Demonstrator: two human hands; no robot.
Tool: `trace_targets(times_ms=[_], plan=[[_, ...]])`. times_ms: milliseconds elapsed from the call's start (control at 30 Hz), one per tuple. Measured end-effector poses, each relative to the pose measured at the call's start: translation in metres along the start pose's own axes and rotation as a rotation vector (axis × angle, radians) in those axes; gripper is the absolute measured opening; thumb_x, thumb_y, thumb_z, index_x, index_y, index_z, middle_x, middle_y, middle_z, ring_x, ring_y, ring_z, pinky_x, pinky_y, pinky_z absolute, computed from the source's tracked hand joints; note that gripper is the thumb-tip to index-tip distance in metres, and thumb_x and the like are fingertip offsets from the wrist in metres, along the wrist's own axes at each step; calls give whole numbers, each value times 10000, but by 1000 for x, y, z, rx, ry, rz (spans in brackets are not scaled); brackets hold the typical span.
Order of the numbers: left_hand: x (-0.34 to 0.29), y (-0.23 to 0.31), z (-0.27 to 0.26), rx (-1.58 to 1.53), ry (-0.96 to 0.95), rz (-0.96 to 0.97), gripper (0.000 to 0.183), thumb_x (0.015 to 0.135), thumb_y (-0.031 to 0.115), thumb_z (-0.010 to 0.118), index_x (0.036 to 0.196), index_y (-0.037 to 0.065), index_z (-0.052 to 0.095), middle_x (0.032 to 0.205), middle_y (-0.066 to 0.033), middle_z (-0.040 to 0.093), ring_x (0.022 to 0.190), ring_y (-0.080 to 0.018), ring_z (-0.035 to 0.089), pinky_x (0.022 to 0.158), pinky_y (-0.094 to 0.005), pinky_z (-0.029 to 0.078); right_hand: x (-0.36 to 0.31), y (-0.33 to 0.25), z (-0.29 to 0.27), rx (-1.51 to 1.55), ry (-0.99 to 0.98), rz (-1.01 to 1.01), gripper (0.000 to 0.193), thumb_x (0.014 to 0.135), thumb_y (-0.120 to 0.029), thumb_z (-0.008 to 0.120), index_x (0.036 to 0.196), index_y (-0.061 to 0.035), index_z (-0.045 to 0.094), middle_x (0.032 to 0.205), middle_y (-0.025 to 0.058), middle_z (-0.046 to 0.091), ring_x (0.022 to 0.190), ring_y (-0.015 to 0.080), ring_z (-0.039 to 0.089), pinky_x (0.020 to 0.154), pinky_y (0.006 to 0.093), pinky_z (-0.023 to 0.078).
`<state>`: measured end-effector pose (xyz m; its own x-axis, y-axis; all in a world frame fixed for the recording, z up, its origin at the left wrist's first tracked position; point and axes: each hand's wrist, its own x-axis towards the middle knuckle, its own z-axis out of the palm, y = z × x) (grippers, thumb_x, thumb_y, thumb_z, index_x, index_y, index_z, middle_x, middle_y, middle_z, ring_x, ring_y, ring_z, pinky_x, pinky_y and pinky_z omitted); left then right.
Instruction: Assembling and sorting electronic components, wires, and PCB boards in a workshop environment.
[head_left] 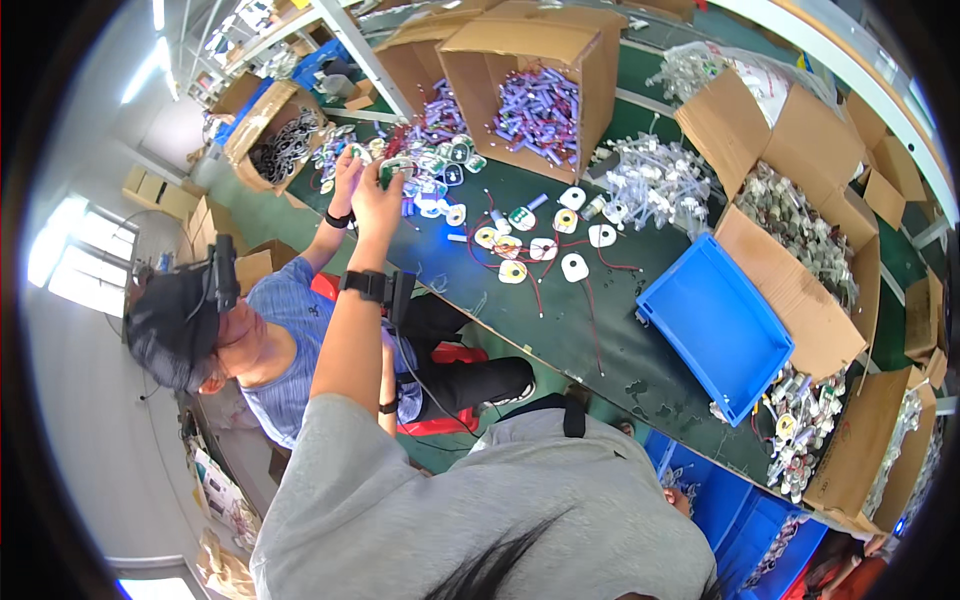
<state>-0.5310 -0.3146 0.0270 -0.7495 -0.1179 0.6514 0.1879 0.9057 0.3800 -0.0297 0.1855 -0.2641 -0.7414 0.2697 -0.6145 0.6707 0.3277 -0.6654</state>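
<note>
Gray shirt [480,480] nearest, filling bottom centre, left sleeve reaching toward upper left. Dark green table [560,345] next, slanting from upper left to lower right. Seated at left of frame: co-worker [290,320] in blue shirt, dark cap, dark trousers, on red stool [440,427].

Open cardboard box [790,290] at right, flaps out, loaded with small pale parts. Another cardboard carton [515,40] at upper centre, tipped toward camera, full of purple cylinders [540,115]. Blue tray [715,325] right of centre, tilted, near table's front edge. Blue bins [720,510] below table, lower right, small parts inside.

Heap of clear plastic pieces [655,180] between carton and right-hand box. Pile of green-and-white pieces [430,170] upper left of centre, mixed with more purple cylinders. Mixed small parts [795,430] heaped just below tray.

Left hand [378,205] raised, upper left of centre, black strap [370,287] around wrist. Fingers closed on round green-and-white piece [397,170], held above near end of pile. Co-worker's hand [347,182] just beside, at another small pale piece [360,153]; contact between hands unclear.

Right hand: cannot tell. Only small patch of skin [678,500] at shirt's right edge, by bins; owner and grip unreadable. Well apart from left hand.

Smallest: loose white discs [575,267] with thin red wires [593,320], scattered on table around upper centre, some with yellow rings.
</note>
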Motion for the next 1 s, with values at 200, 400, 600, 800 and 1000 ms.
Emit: trace_targets(times_ms=[200, 400, 600, 800, 1000], plan=[[22, 5, -22, -300, -28, -202, 350, 729, 144, 642, 1024, -19, 547, 856, -135, 616, 794, -197, 602, 715, -307, 460, -10, -49, -22, -19, 43, -17, 217, 773, -116, 594, 942, 18, 572, 799, 134, 627, 736, 213, 615, 659, 297, 481], [31, 78, -56, -902, -180, -334, 304, 805, 50, 577, 1082, -43, 492, 884, -71, 603, 740, -104, 593, 584, -188, 509, -8, -69, -27, -79, 95, -124, 262, 773, -110, 578, 989, 35, 550, 825, 137, 613, 726, 201, 606, 643, 286, 480], [8, 149, -81, -1114, -526, -302, 363, 821, 105, 579, 1139, -37, 475, 946, -84, 607, 779, -123, 604, 601, -208, 519, -35, -185, -56, 49, 130, -292, 271, 772, -94, 580, 1012, 28, 542, 897, 143, 598, 767, 190, 596, 677, 292, 467], [-19, 208, -49, -1182, -693, -182, 387, 812, 90, 568, 1166, -28, 468, 1000, -89, 579, 868, -152, 579, 704, -265, 499, -50, -284, -75, -44, 301, -612, 304, 771, -114, 600, 1048, -5, 537, 990, 165, 572, 922, 304, 558, 800, 332, 440], [-50, 220, -39, -1336, -821, -237, 375, 834, 59, 523, 1183, -41, 431, 974, -104, 563, 842, -168, 574, 709, -279, 492, -57, -284, -92, -82, 265, -653, 332, 784, -181, 588, 1058, -7, 521, 1000, 176, 564, 925, 330, 538, 791, 363, 440]])
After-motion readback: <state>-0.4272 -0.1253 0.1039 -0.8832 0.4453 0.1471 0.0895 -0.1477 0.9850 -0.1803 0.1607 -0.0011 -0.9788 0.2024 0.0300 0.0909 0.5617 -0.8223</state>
